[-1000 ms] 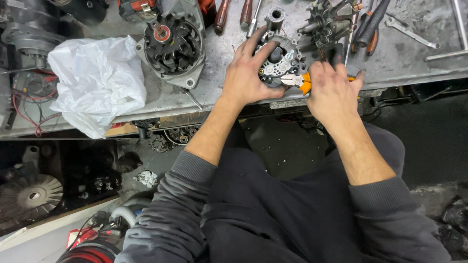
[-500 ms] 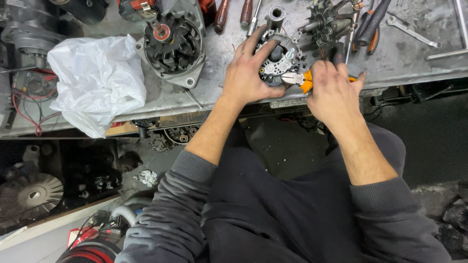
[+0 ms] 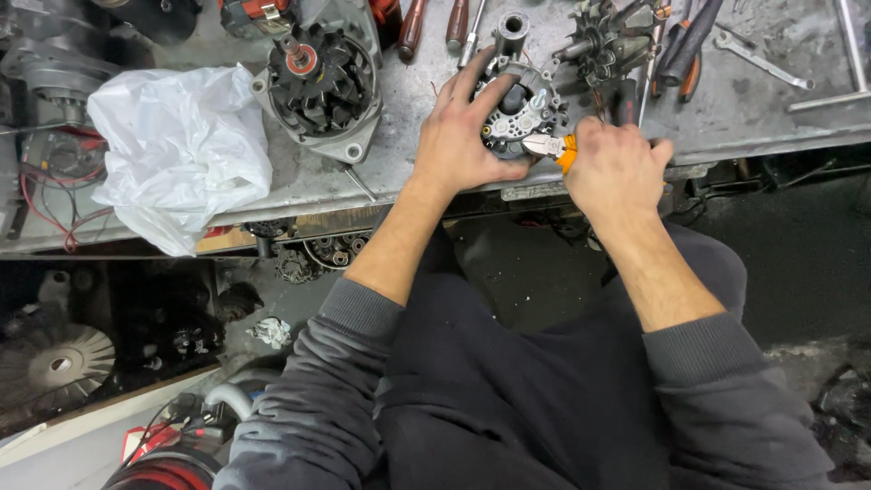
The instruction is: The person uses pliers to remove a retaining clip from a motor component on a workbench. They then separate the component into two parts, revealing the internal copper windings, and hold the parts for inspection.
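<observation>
**Head view: steadying an alternator part while the pliers bite**

Head camera looks down on my grey metal tabletop point(image 3: 726, 109), and I take it from the left. A crumpled white plastic bag point(image 3: 181, 150) lies near the edge, light and limp. Just beside it sits an open alternator housing point(image 3: 322, 86), its dark windings showing.

My left hand point(image 3: 467, 136) comes next, forearm angled up and to the right, wrist bent, fingers spread over the rectifier end piece point(image 3: 517, 113) that rests near the front edge of the tabletop. That grip is closed on it from the left side and top, thumb low along its rim. I judge the piece heavy for its size, stiff cast metal, likely greasy, with small terminals and thin leads that would bend easily. The outer rim is the safe place to hold it.

My right hand point(image 3: 617, 168) is fisted, knuckles up, its grip shut around the orange-handled pliers point(image 3: 553, 145), whose nose points left into the piece. Whether the tips pinch anything I cannot tell.

Farther right lie a rotor point(image 3: 603, 41), screwdrivers and a wrench point(image 3: 758, 54).
</observation>
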